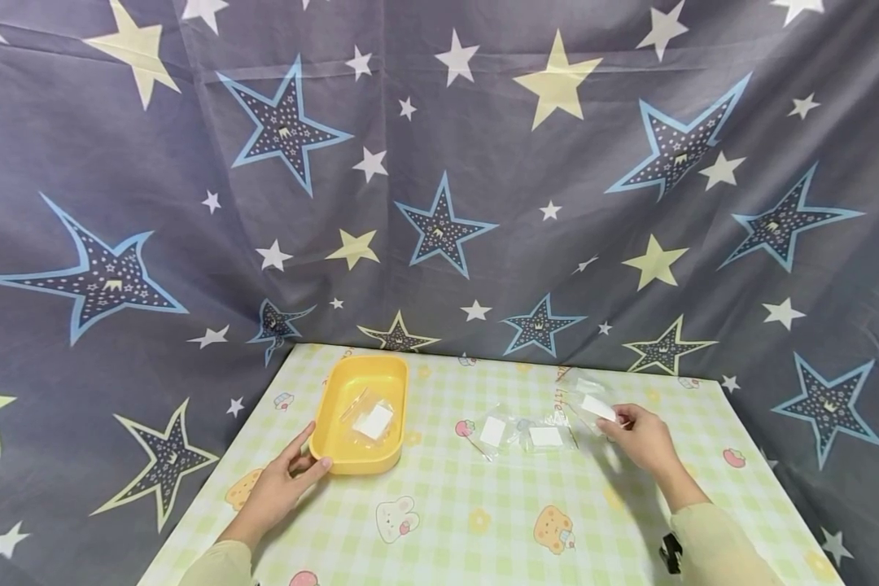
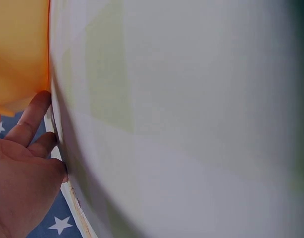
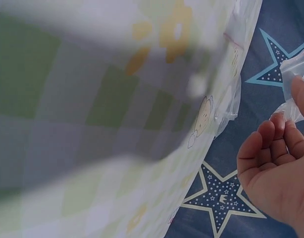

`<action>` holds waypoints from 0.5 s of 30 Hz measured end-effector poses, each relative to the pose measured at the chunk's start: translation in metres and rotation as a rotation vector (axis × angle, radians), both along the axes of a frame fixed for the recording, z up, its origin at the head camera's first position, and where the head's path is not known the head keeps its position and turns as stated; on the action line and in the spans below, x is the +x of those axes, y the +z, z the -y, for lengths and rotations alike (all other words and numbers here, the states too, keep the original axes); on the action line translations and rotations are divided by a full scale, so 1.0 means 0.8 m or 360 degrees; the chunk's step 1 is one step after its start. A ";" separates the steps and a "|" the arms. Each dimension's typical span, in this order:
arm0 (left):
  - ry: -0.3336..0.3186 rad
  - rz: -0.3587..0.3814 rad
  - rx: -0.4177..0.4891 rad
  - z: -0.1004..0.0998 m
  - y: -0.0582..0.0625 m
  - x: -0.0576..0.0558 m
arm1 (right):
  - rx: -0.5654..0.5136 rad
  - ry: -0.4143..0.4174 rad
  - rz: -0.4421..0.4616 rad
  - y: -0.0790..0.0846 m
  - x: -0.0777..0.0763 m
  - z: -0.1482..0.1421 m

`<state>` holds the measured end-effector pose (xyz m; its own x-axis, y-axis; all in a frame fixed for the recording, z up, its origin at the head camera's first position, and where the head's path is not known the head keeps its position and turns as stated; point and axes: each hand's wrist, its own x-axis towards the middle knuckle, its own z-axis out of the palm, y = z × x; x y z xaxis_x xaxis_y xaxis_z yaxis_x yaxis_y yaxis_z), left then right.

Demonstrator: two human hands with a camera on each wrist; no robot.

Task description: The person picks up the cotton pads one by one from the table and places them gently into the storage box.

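Note:
In the head view my left hand (image 1: 278, 488) holds the near left corner of a yellow plastic tray (image 1: 325, 427), thumb on the near side and fingers along the left. A clear plastic bag with a white card (image 1: 373, 421) lies inside the tray. My right hand (image 1: 645, 439) pinches a similar clear bag with a white card (image 1: 598, 407) above the table. The right wrist view shows that clear bag (image 3: 296, 69) between thumb and fingertips. Left of the right hand lie two more bags with white cards, one (image 1: 493, 431) beside the other (image 1: 545, 438).
A green-and-white checked cloth (image 1: 476, 488) with cartoon prints covers the table. Behind it and at the sides hangs a dark star-patterned curtain (image 1: 483, 146). A small black object (image 1: 671, 553) is at the right sleeve.

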<state>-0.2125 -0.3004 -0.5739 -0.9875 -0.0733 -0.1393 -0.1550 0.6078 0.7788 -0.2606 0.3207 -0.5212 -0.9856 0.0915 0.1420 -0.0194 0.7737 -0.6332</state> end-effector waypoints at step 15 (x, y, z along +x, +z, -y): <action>-0.0004 -0.0005 -0.0027 0.001 -0.002 -0.001 | -0.0017 0.0046 0.0000 0.004 -0.002 0.020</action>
